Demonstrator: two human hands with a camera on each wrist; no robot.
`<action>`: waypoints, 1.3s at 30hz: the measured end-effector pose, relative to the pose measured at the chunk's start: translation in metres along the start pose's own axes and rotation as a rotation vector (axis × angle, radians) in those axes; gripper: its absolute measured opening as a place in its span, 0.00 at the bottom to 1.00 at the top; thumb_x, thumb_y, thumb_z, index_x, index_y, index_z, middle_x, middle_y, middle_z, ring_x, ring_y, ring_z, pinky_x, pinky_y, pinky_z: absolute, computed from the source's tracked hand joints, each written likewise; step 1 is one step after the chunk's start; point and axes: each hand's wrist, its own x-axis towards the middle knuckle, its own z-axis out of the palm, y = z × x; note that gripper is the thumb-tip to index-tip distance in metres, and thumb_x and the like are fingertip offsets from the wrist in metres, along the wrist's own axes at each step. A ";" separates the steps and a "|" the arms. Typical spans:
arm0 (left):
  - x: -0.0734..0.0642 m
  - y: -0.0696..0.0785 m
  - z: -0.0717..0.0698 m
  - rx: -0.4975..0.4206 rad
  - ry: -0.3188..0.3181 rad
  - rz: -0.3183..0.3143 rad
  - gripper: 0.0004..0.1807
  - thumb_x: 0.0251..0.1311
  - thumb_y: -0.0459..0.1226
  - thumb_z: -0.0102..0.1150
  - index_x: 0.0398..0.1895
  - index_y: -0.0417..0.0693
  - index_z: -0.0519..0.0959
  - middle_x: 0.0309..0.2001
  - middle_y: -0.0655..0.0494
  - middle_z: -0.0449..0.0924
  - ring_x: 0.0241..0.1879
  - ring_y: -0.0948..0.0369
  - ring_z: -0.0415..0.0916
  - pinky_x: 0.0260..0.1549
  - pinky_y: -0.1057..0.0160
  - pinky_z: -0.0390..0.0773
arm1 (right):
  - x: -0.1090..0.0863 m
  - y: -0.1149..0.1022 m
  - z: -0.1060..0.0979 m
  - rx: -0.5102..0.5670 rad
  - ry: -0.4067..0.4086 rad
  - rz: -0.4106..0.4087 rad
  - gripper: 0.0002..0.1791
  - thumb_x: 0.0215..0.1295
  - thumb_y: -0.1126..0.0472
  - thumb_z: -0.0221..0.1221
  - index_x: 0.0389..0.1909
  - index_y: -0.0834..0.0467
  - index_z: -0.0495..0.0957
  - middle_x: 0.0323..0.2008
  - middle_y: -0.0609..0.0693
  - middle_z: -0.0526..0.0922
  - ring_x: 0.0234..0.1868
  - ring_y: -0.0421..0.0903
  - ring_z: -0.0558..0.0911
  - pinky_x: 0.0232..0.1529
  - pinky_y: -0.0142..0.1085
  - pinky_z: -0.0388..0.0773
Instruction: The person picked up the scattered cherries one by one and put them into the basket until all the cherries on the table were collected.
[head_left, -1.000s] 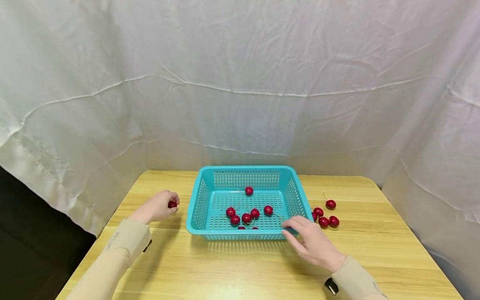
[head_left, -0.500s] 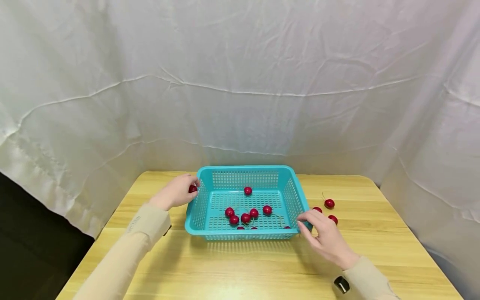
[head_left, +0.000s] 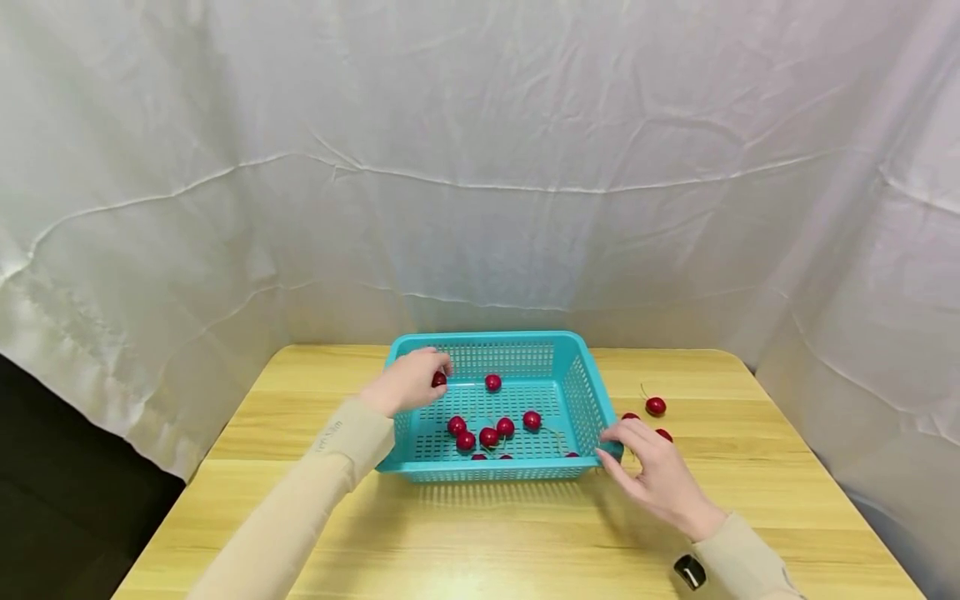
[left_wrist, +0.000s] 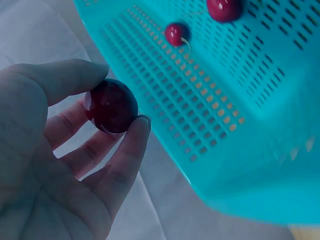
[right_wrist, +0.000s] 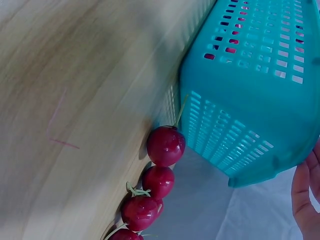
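My left hand (head_left: 411, 382) is over the left part of a turquoise plastic basket (head_left: 495, 476). Thumb and fingertips pinch a dark red cherry (left_wrist: 114, 106), which the left wrist view shows up close. Several other cherries lie on the basket floor, one of them, a cherry (head_left: 492, 382), near the back wall. At the basket's near right corner, my right hand (head_left: 660, 477) grips the rim between thumb and fingers. Only part of this hand (right_wrist: 307, 195) enters the right wrist view, at the right edge.
Outside the basket's right side, several cherries lie on the wooden table (head_left: 465, 550); a cherry (right_wrist: 166, 145) is close to the basket wall. Another cherry (head_left: 656, 407) sits farther right. My right hand partly hides this group. A pale curtain (head_left: 480, 208) hangs behind the table.
My left hand has carried its cherry rightward from the table at the left to above the basket. My right hand has shifted right along the near rim to the corner.
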 end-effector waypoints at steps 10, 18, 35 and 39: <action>0.020 0.026 0.020 0.026 -0.114 0.025 0.13 0.66 0.36 0.62 0.51 0.44 0.81 0.50 0.49 0.82 0.44 0.56 0.74 0.52 0.55 0.79 | -0.004 0.000 0.000 -0.010 -0.075 0.035 0.17 0.46 0.58 0.78 0.36 0.53 0.82 0.35 0.41 0.84 0.37 0.37 0.79 0.45 0.22 0.75; 0.031 0.030 0.028 0.023 -0.170 -0.024 0.12 0.65 0.36 0.62 0.50 0.46 0.81 0.50 0.50 0.82 0.41 0.57 0.73 0.49 0.55 0.79 | -0.004 0.003 0.003 -0.012 -0.063 -0.002 0.17 0.41 0.64 0.77 0.34 0.54 0.83 0.34 0.42 0.84 0.36 0.38 0.79 0.44 0.26 0.74; 0.040 0.040 0.030 0.022 -0.241 -0.062 0.12 0.66 0.35 0.59 0.51 0.45 0.81 0.47 0.53 0.82 0.39 0.58 0.73 0.43 0.60 0.78 | -0.004 -0.001 0.005 -0.005 -0.043 -0.015 0.15 0.43 0.65 0.77 0.32 0.53 0.83 0.33 0.41 0.83 0.35 0.37 0.80 0.43 0.25 0.77; 0.039 0.041 0.030 0.035 -0.239 -0.047 0.12 0.66 0.36 0.61 0.51 0.47 0.82 0.46 0.54 0.83 0.41 0.59 0.74 0.46 0.60 0.80 | -0.005 -0.001 0.006 0.000 -0.039 -0.018 0.16 0.41 0.66 0.77 0.33 0.53 0.83 0.33 0.41 0.83 0.35 0.37 0.79 0.43 0.25 0.77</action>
